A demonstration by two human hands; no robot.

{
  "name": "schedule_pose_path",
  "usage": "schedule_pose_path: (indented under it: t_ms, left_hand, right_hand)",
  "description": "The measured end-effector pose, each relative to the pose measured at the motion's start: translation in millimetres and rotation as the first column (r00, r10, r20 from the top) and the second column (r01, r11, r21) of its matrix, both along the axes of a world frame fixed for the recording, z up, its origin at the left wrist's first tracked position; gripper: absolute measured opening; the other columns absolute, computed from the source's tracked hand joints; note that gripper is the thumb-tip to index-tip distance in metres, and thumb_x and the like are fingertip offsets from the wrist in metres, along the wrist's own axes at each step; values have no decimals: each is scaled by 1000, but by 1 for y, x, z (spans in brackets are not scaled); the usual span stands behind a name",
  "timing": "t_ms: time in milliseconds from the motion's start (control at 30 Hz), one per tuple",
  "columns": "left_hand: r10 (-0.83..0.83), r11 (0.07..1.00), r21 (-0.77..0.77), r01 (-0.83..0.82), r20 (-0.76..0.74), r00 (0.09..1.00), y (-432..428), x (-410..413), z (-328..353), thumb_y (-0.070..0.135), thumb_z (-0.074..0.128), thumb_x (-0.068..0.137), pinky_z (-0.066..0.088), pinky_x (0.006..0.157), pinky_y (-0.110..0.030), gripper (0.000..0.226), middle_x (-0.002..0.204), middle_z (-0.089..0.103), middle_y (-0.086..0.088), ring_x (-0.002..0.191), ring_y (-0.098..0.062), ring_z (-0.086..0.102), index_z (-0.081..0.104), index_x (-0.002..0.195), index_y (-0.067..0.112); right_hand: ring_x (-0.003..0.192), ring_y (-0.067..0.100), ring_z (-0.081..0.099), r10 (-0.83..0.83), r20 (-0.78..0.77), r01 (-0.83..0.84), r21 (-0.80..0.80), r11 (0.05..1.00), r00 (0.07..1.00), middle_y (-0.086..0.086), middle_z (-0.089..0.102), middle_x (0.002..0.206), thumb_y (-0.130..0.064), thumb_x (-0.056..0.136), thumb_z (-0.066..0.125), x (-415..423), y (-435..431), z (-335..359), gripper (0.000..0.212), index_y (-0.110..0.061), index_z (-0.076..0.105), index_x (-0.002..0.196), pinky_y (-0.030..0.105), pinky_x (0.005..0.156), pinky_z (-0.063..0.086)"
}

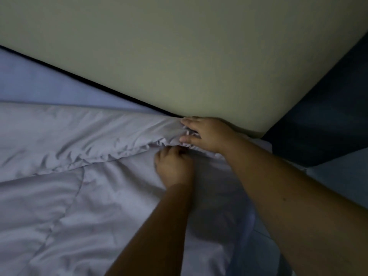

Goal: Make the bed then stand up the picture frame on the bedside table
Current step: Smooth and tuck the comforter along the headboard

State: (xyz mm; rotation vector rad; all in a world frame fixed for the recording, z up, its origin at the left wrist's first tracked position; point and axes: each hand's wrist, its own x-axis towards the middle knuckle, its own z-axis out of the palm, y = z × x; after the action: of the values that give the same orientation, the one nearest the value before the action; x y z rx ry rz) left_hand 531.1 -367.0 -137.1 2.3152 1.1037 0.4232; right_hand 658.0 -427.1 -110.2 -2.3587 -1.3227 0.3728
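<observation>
**A:** What is being handled here?

**B:** A pale grey quilt [83, 196], spread across the bed and bunched into a gathered ridge at its upper edge, close against the cream wall [179, 46]. It looks soft, light and limp, the sort of cloth that slides and folds rather than holds a line. My judgement: take it by the hem or a corner, where the stitched seam gives something firm to pinch, not by the loose middle.

**B:** The left hand [174, 168] is curled closed, knuckles up, and appears to pinch a fold of the quilt just below the ridge. The right hand [207, 134] lies open and flat, fingers spread over the crumpled edge, its far side touching the wall.

**A:** How many of each thing?

**B:** One quilt. Two hands, two bare forearms. One lighter blue sheet [49, 86] showing beyond the ridge at left, with a dark gap running between it and the wall. One dark blue panel [322, 120] at right, beside the wall; I cannot tell what it is.

**A:** And the picture frame?

**B:** None in view, and no bedside table either. The bed stage of the job looks unfinished, since the top edge is not yet smooth.

**A:** Any caution?

**B:** The light is dim and the cloth slippery-looking, so a shallow pinch could let go.
</observation>
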Motion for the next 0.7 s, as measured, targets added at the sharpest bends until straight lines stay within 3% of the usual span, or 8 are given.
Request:
schedule_pose_path:
  t_ms: [67, 133, 233, 333, 467, 567, 633, 700]
  left_hand:
    - [163, 986, -35, -163, 17, 986, 21, -4, 0, 28, 26, 71, 39, 96, -41, 59, 104, 67, -27, 100, -41, 57, 69, 98, -2]
    - [293, 947, -165, -277, 87, 952, 38, -5, 2, 28, 29, 77, 33, 101, -41, 60, 118, 58, -34, 112, -42, 51, 59, 112, -11]
    - [384, 903, -277, -328, 178, 906, 59, -3, 5, 24, 33, 91, 25, 107, -33, 52, 136, 46, -31, 127, -38, 40, 47, 129, -8]
    - [331, 923, -247, -296, 118, 936, 86, 6, 3, 22, 33, 99, 24, 107, -31, 44, 138, 43, -28, 128, -35, 38, 45, 131, -5]
    - [195, 972, -118, -204, -86, 977, 128, 34, -3, 38, 35, 95, 19, 111, -32, 54, 141, 43, -23, 134, -32, 35, 48, 131, -1]
    - [81, 991, -88, -96, -160, 984, 149, 57, -3, 46, 39, 93, 20, 113, -34, 58, 139, 46, -23, 133, -33, 36, 52, 128, 2]
    - [14, 998, -62, -30, -241, 971, 160, 68, -12, 50, 38, 93, 18, 117, -40, 62, 147, 38, -21, 138, -34, 31, 44, 137, 7]
    - [-50, 999, -28, 43, -343, 938, 164, 73, -23, 55, 32, 94, 10, 119, -45, 68, 156, 25, -16, 144, -34, 20, 29, 146, 12]
  right_hand:
    - [133, 18, 43, 9, 38, -10, 7, 1000, 999, 7, 44, 146, -47, 87, 57, -1, 2, -6, 63, -12, 45, 138, 29, 111, 29]
    - [133, 20, 43, 1, 65, -2, 21, 1000, 998, 9, 45, 145, -46, 87, 57, -3, 4, -16, 62, -11, 46, 137, 29, 111, 29]
    - [129, 24, 48, -32, 80, 27, 67, 997, 996, 12, 50, 141, -49, 85, 52, -5, 8, -27, 63, -9, 50, 133, 34, 109, 33]
    - [125, 29, 53, 0, 171, -26, 154, 988, 985, 15, 54, 136, -52, 85, 44, -7, 12, -34, 66, -5, 53, 129, 39, 106, 39]
    - [131, 25, 45, 106, 265, -144, 127, 981, 958, 11, 46, 144, -53, 87, 37, 0, 22, -41, 70, -8, 40, 140, 35, 110, 33]
    - [127, 25, 51, 84, 340, -142, 150, 978, 937, 11, 51, 140, -44, 90, 36, 8, 36, -47, 61, -7, 43, 138, 39, 104, 42]
    - [120, 26, 57, 86, 405, -161, 154, 975, 910, 13, 57, 134, -40, 93, 35, 11, 42, -56, 56, -4, 49, 133, 39, 98, 47]
    - [119, 23, 58, 94, 465, -178, 140, 974, 880, 12, 59, 131, -41, 98, 25, 15, 44, -65, 56, -4, 51, 131, 32, 101, 43]
